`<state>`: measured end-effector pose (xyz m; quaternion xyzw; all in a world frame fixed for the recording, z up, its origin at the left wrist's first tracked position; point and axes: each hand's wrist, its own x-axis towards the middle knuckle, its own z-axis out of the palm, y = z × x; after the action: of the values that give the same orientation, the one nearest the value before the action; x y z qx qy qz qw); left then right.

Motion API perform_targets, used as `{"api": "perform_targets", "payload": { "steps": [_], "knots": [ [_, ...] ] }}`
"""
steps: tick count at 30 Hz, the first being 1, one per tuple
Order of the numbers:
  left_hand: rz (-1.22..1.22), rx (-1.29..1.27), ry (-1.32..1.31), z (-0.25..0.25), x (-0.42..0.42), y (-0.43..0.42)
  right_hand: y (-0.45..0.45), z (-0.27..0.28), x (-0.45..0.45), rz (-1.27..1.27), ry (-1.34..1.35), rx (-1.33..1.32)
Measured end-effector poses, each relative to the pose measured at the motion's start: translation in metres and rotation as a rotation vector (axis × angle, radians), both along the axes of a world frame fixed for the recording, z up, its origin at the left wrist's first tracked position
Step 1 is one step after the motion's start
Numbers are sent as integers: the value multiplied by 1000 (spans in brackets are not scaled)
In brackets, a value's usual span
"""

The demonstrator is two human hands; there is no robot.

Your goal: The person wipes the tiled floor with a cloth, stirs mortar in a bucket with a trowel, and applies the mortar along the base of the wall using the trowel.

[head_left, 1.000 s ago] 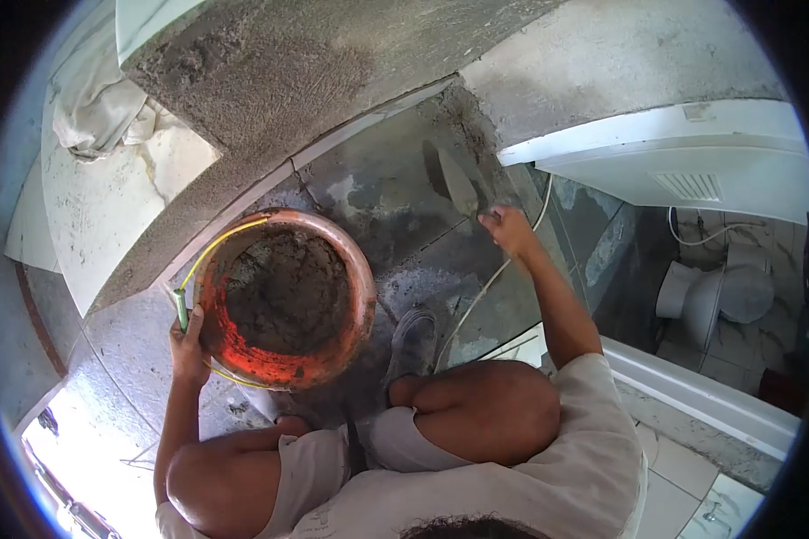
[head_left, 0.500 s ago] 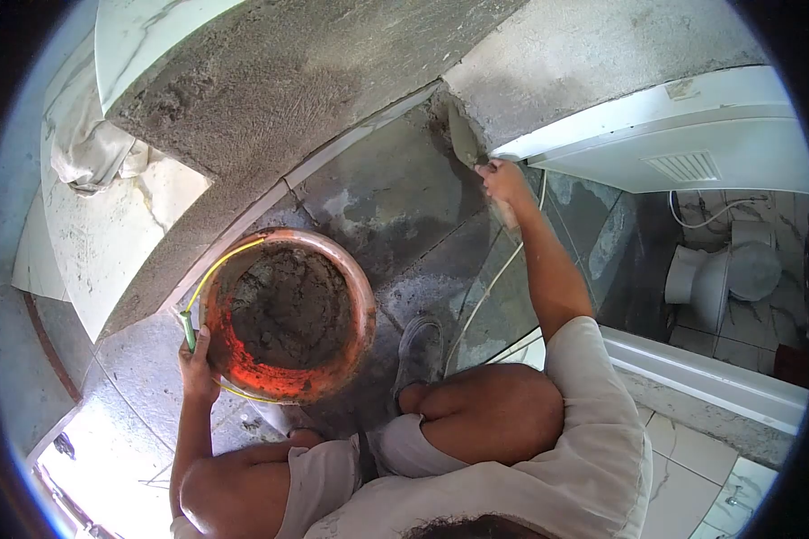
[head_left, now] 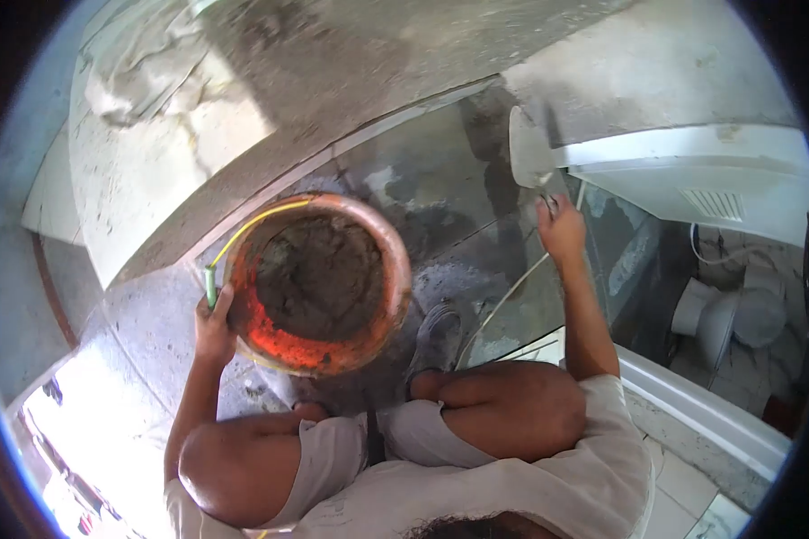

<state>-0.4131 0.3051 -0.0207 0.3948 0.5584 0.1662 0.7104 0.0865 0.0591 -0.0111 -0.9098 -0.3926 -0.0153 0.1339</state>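
Note:
My right hand [head_left: 563,230] is closed around the handle of a trowel [head_left: 528,151]. Its pale blade is raised at the corner where the rough cement wall face [head_left: 638,76] meets the white frame. On the left, my left hand [head_left: 214,325] is closed at the green grip of a yellow bucket handle [head_left: 210,284], against the bucket's side. That orange bucket [head_left: 395,269] stands on the floor in front of my feet, with grey wet mortar [head_left: 319,274] inside.
A white panel door with a vent [head_left: 715,205] stands at the right, with a toilet [head_left: 737,310] beyond it. A pale hose [head_left: 512,292] crosses the dark floor tiles [head_left: 431,193]. A crumpled cloth [head_left: 148,72] lies on the marbled ledge at upper left.
The trowel has come away from the wall's lower corner, its blade now broadly visible and blurred. My left hand stays at the bucket handle. The whole view has shifted slightly.

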Motion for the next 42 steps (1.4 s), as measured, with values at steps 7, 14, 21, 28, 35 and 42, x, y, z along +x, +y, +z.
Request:
{"api": "perform_targets", "payload": {
  "steps": [7, 14, 21, 28, 35, 42],
  "knots": [
    [53, 14, 89, -1, 6, -4, 53, 97, -119, 556, 40, -478],
    [-54, 120, -18, 20, 34, -19, 106, 110, -158, 799, -213, -723],
    [-191, 312, 193, 37, 54, -26, 70, 59, -177, 1004, 196, -833],
    [-110, 222, 97, 18, 42, -25, 60, 55, -135, 696, 733, -837],
    [-56, 189, -16, 15, 37, -18, 67, 38, -149, 786, 531, -531],
    [-60, 136, 48, 31, 33, -14, 67, 37, -147, 786, 507, -620]
  ]
}}
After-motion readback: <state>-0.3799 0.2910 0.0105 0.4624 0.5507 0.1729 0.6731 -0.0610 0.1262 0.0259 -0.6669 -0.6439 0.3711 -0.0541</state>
